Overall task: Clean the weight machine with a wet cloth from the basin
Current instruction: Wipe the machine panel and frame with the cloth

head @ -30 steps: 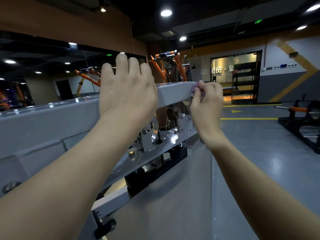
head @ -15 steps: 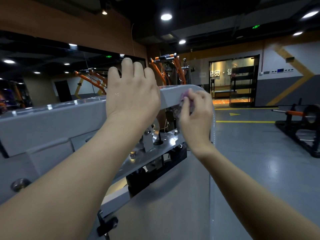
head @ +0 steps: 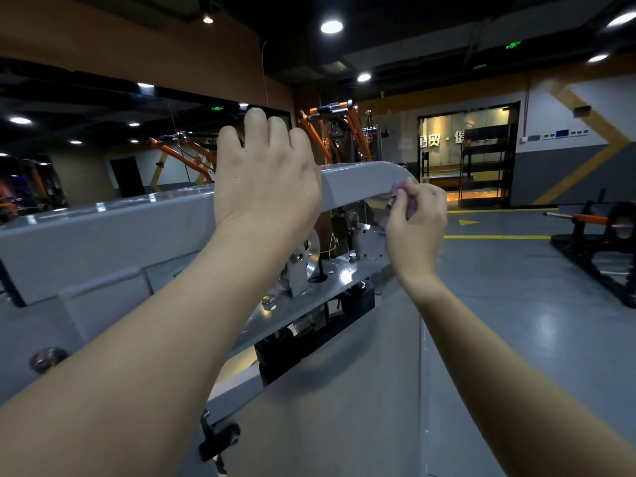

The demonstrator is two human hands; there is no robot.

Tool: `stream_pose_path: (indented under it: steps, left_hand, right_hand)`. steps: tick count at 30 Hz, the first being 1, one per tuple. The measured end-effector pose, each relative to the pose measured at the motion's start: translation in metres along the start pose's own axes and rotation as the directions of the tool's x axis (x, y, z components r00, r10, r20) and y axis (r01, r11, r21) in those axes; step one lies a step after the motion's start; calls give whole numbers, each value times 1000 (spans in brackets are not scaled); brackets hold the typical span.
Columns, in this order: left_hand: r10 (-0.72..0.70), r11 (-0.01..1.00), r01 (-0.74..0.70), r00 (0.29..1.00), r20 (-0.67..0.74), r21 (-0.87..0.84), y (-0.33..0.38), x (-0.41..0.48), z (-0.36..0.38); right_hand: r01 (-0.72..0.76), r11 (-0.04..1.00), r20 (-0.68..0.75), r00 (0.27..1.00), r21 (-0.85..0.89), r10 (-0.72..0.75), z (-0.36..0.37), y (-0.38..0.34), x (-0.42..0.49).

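**Cloth at the bar's curved end**

My right hand (head: 416,223) pinches the small pink cloth (head: 400,188) against the rounded end of the weight machine (head: 361,182), on its smooth grey painted bar. My left hand (head: 265,180) lies flat on that bar, fingers relaxed, hiding part of it. Orange-framed machines (head: 328,132) stand behind.

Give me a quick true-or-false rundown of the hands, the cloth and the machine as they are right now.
1. The right hand pinches a small purple cloth at the curved end of the grey bar. True.
2. The left hand holds a second cloth. False: it rests bare on top of the bar.
3. The basin sits on the floor beside the machine. False: no basin is in view.
4. Orange-framed machines stand behind the bar. True.
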State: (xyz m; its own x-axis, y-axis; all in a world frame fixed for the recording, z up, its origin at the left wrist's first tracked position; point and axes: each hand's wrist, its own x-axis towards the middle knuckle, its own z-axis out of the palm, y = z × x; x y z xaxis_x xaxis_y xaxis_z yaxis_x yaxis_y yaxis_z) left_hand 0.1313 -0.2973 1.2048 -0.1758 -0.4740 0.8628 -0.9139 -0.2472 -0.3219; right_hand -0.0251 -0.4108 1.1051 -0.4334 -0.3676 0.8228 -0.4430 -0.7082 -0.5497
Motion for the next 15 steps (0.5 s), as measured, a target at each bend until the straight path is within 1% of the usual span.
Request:
stream_pose_path:
  steps: [1, 2, 3, 5, 6, 7, 9, 10, 11, 12, 14, 15]
  left_hand:
    - [2, 1000, -2, 1000, 3, 3, 0, 0, 0]
    - [2, 1000, -2, 1000, 5, 8, 0, 1, 0]
    - [0, 1000, 0, 1000, 6, 13, 0, 1, 0]
    - [-3, 1000, 3, 1000, -2, 20, 0, 1, 1]
    - [-2, 1000, 2, 1000, -5, 18, 0, 0, 1]
    - [-1, 1000, 1, 1000, -4, 14, 0, 0, 1]
    - [-1, 1000, 1, 1000, -5, 6, 0, 1, 1]
    - [-1, 1000, 1, 1000, -6, 10, 0, 1, 1]
    - [1, 1000, -1, 1000, -9, 18, 0, 1, 1]
    - [3, 1000, -2, 1000, -12, 27, 0, 1, 1]
    - [2, 999, -2, 1000, -18, 38, 0, 0, 2]
    - [1, 999, 0, 1000, -20, 40, 0, 0, 2]
  right_hand:
    - [-51, 999, -18, 999, 3, 51, 1, -2, 0]
    - [-43, 999, -9, 999, -12, 43, 3, -7, -3]
    - [11, 999, 16, 1000, -33, -10, 4, -13, -8]
    - [176, 984, 86, 981, -37, -172, 3, -14, -16]
    - [210, 977, 101, 974, -47, -205, 1, -8, -13]
    - [166, 984, 98, 982, -63, -159, -1, -1, -6]
    - [-34, 996, 42, 998, -85, 37, -4, 8, 8]
    - [-98, 991, 25, 995, -96, 101, -4, 9, 11]
    - [-105, 989, 37, 993, -108, 109, -5, 7, 11]
    - [-60, 992, 65, 996, -113, 68, -5, 2, 8]
    - [98, 989, 131, 988, -112, -83, -7, -3, -1]
    - [151, 981, 145, 980, -118, -134, -8, 1, 0]
